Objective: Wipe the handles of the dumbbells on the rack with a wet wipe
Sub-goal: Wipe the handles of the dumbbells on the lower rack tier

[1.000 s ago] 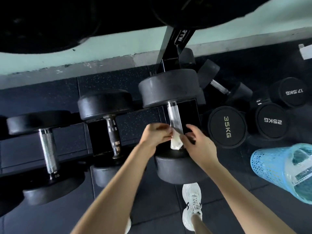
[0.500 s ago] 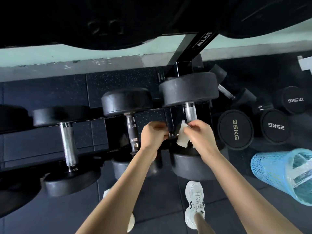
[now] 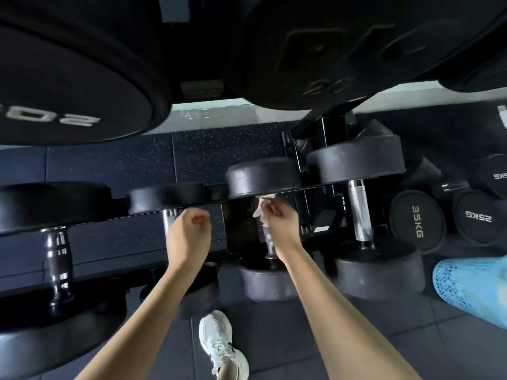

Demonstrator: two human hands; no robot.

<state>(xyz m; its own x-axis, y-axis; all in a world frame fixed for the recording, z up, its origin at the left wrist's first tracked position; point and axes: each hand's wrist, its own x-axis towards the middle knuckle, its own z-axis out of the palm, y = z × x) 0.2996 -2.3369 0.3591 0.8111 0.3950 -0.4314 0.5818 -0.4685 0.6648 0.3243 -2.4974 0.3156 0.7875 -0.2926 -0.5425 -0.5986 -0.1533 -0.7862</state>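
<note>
Black metal rack point(image 3: 137, 223) runs 9 to 3 o'clock and carries a row of black round-headed dumbbells point(image 3: 263, 176). At centre, right hand point(image 3: 277, 223) pinches white crumpled wet wipe point(image 3: 263, 208) over a steel handle point(image 3: 269, 242). Left hand point(image 3: 189, 231) is at its 9. On the floor: black round 35KG dumbbell point(image 3: 417, 220) at 3, blue mesh plastic basket point(image 3: 472, 286) at 4, white sneaker point(image 3: 216, 341) at 6.

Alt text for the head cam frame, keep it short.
A right hand holds a wipe at a dumbbell handle on a rack; the left hand is curled alongside, empty. More dumbbells and a blue basket sit on the floor at right.
</note>
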